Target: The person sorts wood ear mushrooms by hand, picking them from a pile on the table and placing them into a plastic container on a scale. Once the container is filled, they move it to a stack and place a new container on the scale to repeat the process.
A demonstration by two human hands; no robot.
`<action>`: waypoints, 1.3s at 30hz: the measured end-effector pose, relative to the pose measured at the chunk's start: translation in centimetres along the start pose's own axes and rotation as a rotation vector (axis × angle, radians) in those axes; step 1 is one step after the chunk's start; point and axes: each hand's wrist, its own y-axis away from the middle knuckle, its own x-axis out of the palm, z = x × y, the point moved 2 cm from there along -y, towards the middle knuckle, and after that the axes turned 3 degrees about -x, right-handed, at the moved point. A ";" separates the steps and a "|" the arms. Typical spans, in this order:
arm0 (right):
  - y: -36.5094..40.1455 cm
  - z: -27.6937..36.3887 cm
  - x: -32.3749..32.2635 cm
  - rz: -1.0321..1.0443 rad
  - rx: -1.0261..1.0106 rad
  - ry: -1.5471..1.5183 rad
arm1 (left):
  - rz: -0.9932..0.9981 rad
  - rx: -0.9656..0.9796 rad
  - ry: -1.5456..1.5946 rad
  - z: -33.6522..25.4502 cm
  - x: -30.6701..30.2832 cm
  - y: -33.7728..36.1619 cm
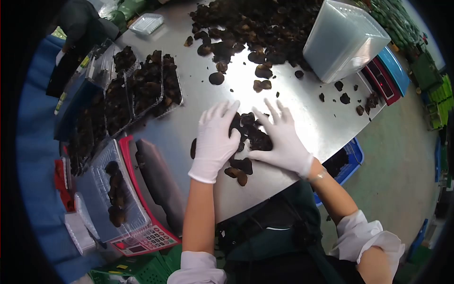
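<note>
Both my hands wear white gloves and rest over a small heap of dark wood ear mushrooms on the metal table. My left hand lies at the heap's left side, fingers stretched out and thumb apart, covering part of it. On the right side, my right hand has its fingers spread, touching or nearly touching the pieces. Several loose mushroom pieces lie just below the hands. A larger pile of wood ear mushrooms spreads across the far part of the table.
A red scale at lower left carries a clear tray with a few mushrooms. Filled trays stand behind it. Stacked clear trays and another red scale are at right. A blue basket sits below the edge. Another person stands upper left.
</note>
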 end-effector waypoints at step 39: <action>-5.8 -2.2 3.6 0.172 -0.139 -0.521 | -0.066 -0.350 0.180 3.5 -3.9 5.1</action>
